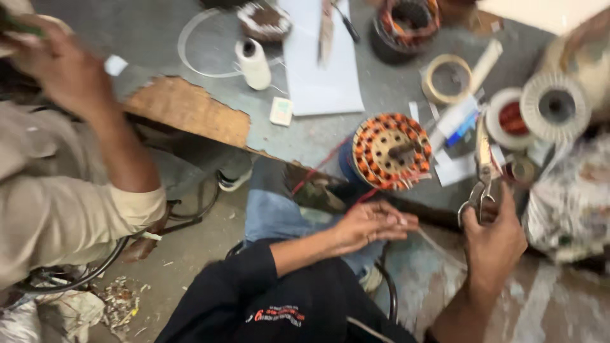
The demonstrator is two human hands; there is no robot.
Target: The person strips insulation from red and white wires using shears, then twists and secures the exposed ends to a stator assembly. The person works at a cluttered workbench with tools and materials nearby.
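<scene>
Surface: a grey, scuffed workbench (381, 82) with a broken wooden edge, crowded with coils, tape rolls and paper; bare floor below.
Stator: a round motor stator (391, 151) wound in copper wire sits at the bench's near edge, red leads trailing down from it towards the left hand.
Handling: the stator looks heavy and rigid (best held by its outer iron ring), while the windings and thin leads look fragile and easily nicked.
Left hand: the left hand (372, 225) lies palm-down just below the stator, fingers pressed together and pinching a pale thin sleeve or wire.
Right hand: the right hand (492, 238) is raised, wrist bent up, closed around the handles of scissors (484, 168), blades pointing up beside the stator.
Nearby: another person's arm (95, 121) at far left; a white thread spool (254, 63).
</scene>
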